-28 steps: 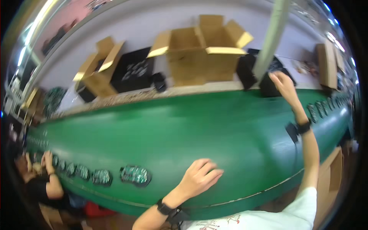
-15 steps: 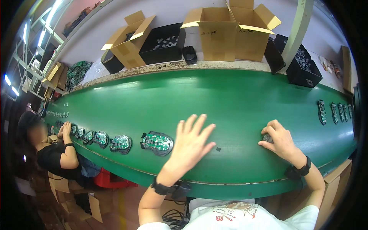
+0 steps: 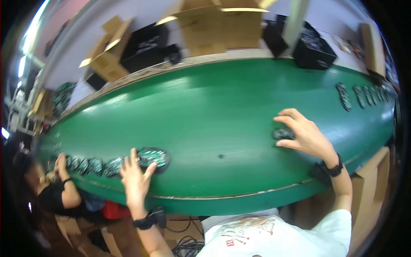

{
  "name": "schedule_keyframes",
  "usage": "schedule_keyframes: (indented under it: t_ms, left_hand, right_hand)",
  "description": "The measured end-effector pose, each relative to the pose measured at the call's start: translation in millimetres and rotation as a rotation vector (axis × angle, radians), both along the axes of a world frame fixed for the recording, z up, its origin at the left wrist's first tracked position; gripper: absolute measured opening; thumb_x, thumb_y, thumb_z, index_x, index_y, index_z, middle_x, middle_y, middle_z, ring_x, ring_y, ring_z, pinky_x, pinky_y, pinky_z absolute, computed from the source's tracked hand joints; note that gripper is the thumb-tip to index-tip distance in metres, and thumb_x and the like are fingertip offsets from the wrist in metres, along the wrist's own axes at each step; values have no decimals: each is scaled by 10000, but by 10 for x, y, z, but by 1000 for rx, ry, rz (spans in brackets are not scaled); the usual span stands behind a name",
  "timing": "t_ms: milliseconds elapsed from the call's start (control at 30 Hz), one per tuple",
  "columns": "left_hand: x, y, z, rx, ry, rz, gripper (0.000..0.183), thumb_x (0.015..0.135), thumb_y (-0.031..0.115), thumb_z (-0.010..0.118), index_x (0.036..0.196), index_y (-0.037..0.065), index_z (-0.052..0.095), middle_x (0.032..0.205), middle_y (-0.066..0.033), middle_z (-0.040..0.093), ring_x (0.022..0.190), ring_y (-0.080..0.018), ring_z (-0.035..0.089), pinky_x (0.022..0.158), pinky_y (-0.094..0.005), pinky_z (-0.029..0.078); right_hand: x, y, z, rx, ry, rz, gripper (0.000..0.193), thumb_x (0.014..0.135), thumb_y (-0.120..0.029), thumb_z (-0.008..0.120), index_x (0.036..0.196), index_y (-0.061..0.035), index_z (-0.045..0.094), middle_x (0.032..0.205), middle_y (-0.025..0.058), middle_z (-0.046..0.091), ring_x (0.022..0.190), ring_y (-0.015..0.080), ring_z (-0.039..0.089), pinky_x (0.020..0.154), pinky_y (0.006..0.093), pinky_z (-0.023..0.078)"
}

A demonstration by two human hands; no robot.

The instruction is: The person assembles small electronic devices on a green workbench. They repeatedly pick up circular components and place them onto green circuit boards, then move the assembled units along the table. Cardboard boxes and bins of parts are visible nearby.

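My left hand (image 3: 136, 180) reaches to the nearest green circuit board in a dark rounded casing (image 3: 156, 157). Its fingers are stretched apart at the board's left end; whether they touch it is hard to tell. At the right, my right hand (image 3: 307, 133) curves loosely around a small cluster of dark pieces (image 3: 282, 134) on the green belt (image 3: 218, 111). Thumb and fingers stand apart, with a gap above the pieces. The exact kind of these pieces is blurred. A tiny dark piece (image 3: 221, 156) lies on the belt between my hands.
More boards in casings (image 3: 95, 166) run leftward toward a co-worker's hands (image 3: 61, 166). Several narrow boards (image 3: 343, 97) lie at the far right. Cardboard boxes (image 3: 201, 32) and black bins (image 3: 314, 53) stand along the back ledge. A pale post (image 3: 294, 30) rises there.
My left hand has moved left, from beside the nearest board to its left end. My right hand's fingers have opened around the dark pieces. The whole view has shifted.
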State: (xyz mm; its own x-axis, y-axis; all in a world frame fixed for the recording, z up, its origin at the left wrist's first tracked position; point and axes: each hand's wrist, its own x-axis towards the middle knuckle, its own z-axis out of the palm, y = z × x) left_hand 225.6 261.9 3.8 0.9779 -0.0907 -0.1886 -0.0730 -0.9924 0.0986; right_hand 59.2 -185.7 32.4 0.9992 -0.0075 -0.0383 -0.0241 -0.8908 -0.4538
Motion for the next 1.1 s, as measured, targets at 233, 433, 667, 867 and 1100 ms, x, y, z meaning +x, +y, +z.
schedule_keyframes:
  t_ms: [233,433,667,867,1100]
  left_hand:
    - [-280,-380,69,4,-19,-179,943,831,501,757,1572,111,323,1506,-322,393,1327,-522,404,1082,-596,365]
    - [-606,-1044,104,9,-81,-594,1010,722,559,801,1519,77,409,1432,-296,457,1253,-450,458,1037,-562,353]
    - [-938,-1948,108,6,-145,-948,1013,675,627,783,1482,96,480,1328,-226,547,1075,-324,544,993,-604,391]
    - [-894,-2104,87,-120,-130,-1007,962,674,599,795,1467,129,516,1242,-179,577,981,-276,533,961,-551,401]
    - [-875,-1869,203,-145,13,-1187,932,660,518,839,1498,361,462,1472,-268,429,1294,-393,456,1059,-604,357]
  right_hand:
    - [-156,-155,74,128,112,-86,552,862,-316,774,1316,-70,581,1290,143,565,1189,338,575,980,427,495]
    - [-207,-121,43,38,-6,-55,473,829,-262,793,1239,-85,634,1197,96,592,1088,296,597,881,405,536]
    - [-141,2,-97,-156,-130,34,416,784,-178,799,1175,-126,667,1071,39,609,973,243,579,694,351,568]
    - [-67,-41,-214,-169,-180,69,345,787,-153,788,1119,-127,697,1025,15,622,945,219,578,659,332,557]
    - [-71,-11,-96,-75,-130,19,301,799,-153,782,1090,-117,714,994,22,650,920,225,624,673,356,562]
